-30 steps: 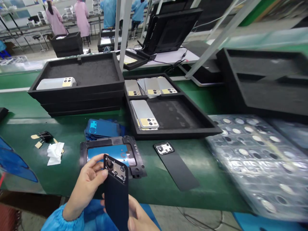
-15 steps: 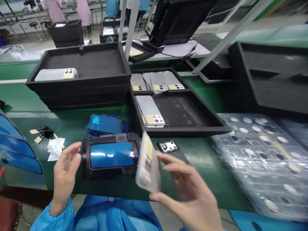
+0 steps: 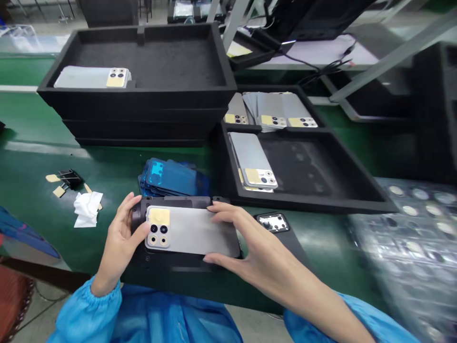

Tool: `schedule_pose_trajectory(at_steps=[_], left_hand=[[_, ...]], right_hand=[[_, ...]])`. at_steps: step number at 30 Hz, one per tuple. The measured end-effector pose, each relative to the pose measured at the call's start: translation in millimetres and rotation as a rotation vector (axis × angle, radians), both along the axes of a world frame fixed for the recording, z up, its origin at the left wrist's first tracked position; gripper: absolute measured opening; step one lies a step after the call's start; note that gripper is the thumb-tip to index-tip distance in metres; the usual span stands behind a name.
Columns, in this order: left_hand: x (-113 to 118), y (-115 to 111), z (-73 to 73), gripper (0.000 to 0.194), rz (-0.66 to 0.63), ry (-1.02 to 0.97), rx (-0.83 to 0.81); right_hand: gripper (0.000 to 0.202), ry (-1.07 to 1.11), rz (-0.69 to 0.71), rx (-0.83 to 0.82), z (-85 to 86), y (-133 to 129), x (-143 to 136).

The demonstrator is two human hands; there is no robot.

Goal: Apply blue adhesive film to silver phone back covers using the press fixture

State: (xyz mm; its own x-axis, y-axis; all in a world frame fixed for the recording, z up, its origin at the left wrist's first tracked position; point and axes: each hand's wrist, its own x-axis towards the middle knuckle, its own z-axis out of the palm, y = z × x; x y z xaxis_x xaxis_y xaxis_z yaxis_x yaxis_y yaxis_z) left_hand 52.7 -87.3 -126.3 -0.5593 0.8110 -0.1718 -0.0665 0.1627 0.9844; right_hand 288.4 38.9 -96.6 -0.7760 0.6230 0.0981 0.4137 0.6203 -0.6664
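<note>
A silver-grey phone back panel (image 3: 194,230) lies flat over the black fixture (image 3: 178,263), its camera end with a yellow patch to the left. My right hand (image 3: 250,238) grips the panel's right part between thumb and fingers. At the left end, my left hand (image 3: 124,236) has its thumb on the panel's edge by the camera holes and its fingers on the fixture's corner. Behind the fixture sits a stack of blue film pieces (image 3: 171,177). To the right of it lies a dark panel with a camera cutout (image 3: 273,222).
Stacked black trays (image 3: 143,107) stand at the back left. Another black tray (image 3: 307,205) with silver panels is at centre right. A binder clip (image 3: 70,178) and white tissue (image 3: 86,209) lie left. Clear plastic trays (image 3: 410,247) sit right.
My right hand has brought the tilted panel left and down flat over the fixture, covering the blue surface. My left hand has closed in on the fixture's left end. The view has shifted.
</note>
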Motion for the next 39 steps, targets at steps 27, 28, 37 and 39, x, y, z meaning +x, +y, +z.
schedule_pose_trajectory(at_steps=[27,28,37,39], left_hand=[[0.3,-0.9,-1.7,0.053,0.023,-0.052,0.020],[0.4,-1.1,-1.9,0.053,0.023,-0.049,0.021],[2.4,-1.5,-3.3,0.052,0.038,-0.055,0.029],[2.6,-2.1,-4.4,0.053,0.047,-0.052,0.032]], right_hand=[[0.051,-0.067,0.026,-0.045,1.2,4.0,-1.9],[0.049,-0.070,0.025,-0.052,1.0,4.2,-1.4],[0.049,-0.079,0.044,-0.040,-0.1,5.1,-3.3],[0.051,-0.078,0.051,-0.034,-0.1,5.0,-3.8]])
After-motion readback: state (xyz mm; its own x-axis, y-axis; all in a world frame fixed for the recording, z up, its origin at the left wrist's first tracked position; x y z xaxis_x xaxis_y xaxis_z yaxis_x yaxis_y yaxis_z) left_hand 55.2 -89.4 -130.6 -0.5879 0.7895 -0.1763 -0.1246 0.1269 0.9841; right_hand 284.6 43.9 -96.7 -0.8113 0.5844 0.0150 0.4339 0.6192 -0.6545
